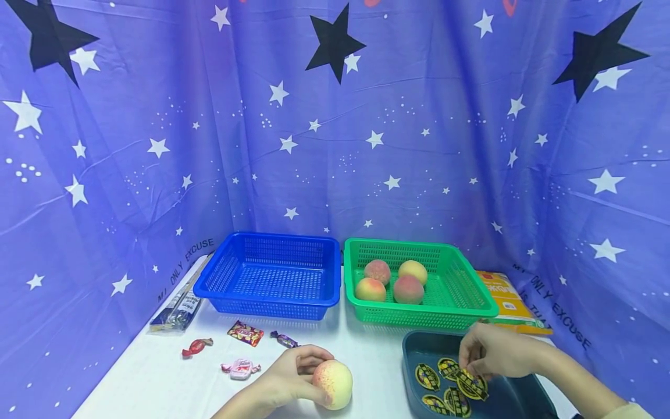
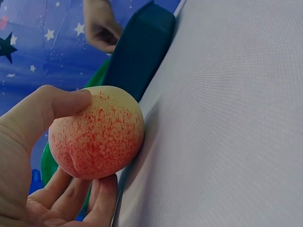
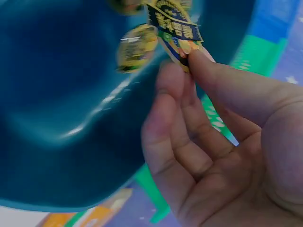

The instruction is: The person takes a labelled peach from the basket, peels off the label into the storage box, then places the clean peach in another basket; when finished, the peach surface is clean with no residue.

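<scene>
My left hand (image 1: 294, 378) grips a yellow and red peach (image 1: 335, 385) low over the white table; in the left wrist view the thumb lies on one side of the peach (image 2: 102, 135) and the fingers on the other. Above the dark teal tray (image 1: 410, 372), my right hand (image 1: 497, 352) pinches an oval black and gold sticker (image 1: 473, 385) by its edge, between thumb and fingertips. Several similar stickers (image 1: 427, 377) lie in the tray beneath. The right wrist view shows the pinched sticker (image 3: 175, 30) close up.
A green basket (image 1: 455, 317) holding several peaches (image 1: 408, 289) stands behind the tray. Left of it is a blue basket (image 1: 267, 307). Wrapped candies (image 1: 245, 333) are scattered on the table (image 1: 173, 390). A clear packet (image 1: 180, 308) and an orange bag (image 1: 508, 299) lie at the sides.
</scene>
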{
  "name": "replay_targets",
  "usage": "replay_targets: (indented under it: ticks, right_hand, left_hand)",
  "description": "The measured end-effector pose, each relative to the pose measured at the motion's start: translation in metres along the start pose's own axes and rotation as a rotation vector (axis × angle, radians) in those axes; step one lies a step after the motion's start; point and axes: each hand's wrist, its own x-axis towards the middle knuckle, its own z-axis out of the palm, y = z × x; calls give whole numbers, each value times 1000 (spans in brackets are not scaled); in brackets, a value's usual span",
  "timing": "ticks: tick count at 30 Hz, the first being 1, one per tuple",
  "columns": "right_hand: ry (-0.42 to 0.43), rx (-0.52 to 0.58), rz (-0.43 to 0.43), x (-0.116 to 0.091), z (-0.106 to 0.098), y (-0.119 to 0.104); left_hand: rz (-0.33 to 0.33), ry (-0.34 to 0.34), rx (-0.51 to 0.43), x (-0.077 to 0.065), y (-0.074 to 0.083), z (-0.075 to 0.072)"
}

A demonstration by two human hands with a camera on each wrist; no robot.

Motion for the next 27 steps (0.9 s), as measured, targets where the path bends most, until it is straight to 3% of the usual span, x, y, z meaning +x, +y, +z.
replay_targets:
  ticks: [11, 20, 23, 27]
  right_hand:
    - [-82, 12, 50, -9, 6, 34]
    - [40, -99, 199, -16, 4, 23]
    - [53, -66, 155, -21, -3, 24]
    - [76, 12, 27, -27, -19, 29]
  left_hand:
    - [-15, 14, -1, -1, 2, -2]
    - [-4, 4, 15, -1, 2, -2]
    - [1, -11, 9, -1, 3, -1]
    - [5, -15, 21, -1, 4, -1]
